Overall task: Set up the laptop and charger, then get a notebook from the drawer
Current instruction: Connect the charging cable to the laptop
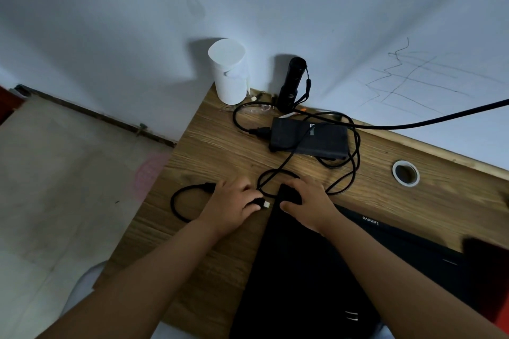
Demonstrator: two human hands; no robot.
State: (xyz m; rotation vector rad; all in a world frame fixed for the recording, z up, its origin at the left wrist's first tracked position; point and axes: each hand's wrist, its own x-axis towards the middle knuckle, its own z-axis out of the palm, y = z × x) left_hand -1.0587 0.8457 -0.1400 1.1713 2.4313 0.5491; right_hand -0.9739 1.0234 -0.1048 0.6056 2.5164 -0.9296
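While the black laptop [316,270] lay closed on the wooden surface [220,151], its lid plain and matte with a small brand name printed near the far edge, both hands worked at its far left corner. The left hand [234,201] was closed around the charger plug [265,204], whose pale metal tip poked out between the fingers and pointed at the laptop's side, just short of it. The right hand [305,198] pressed down on the laptop's corner, fingers curled over the edge. From the plug a thin black cable [176,203] looped out to the left and back, then ran in tangled curls toward the charger brick [308,137], a flat dark block lying farther back on the surface. Behind the brick, against the wall, a black flashlight [292,82] stood upright beside a white paper roll [228,71]. To the right, a round cable hole [405,173] with a white rim sat in the surface.
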